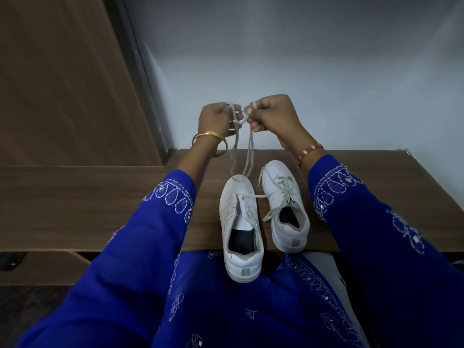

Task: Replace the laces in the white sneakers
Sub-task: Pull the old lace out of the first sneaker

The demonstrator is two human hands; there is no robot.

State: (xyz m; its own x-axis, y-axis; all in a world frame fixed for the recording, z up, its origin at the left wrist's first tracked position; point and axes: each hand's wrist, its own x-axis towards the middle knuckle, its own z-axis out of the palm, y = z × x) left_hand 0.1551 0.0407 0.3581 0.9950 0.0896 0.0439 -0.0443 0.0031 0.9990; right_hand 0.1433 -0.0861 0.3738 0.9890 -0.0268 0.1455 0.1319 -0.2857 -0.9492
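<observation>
Left hand: left hand, gold bangle at wrist, fingers curled around the pale grey flat shoelace, at 12 o'clock, raised above the table.
Right hand: right hand, fingers pinching the same lace; the two hands nearly touch, a small loop between them.
Lace: two strands hang down to the toe of the near shoe.
Near shoe: white low-top sneaker, 6 o'clock, heel overhanging the brown wood-grain table.
Second shoe: white laced sneaker, just beside, at 4 o'clock.
Sleeves: blue, white embroidery.
</observation>
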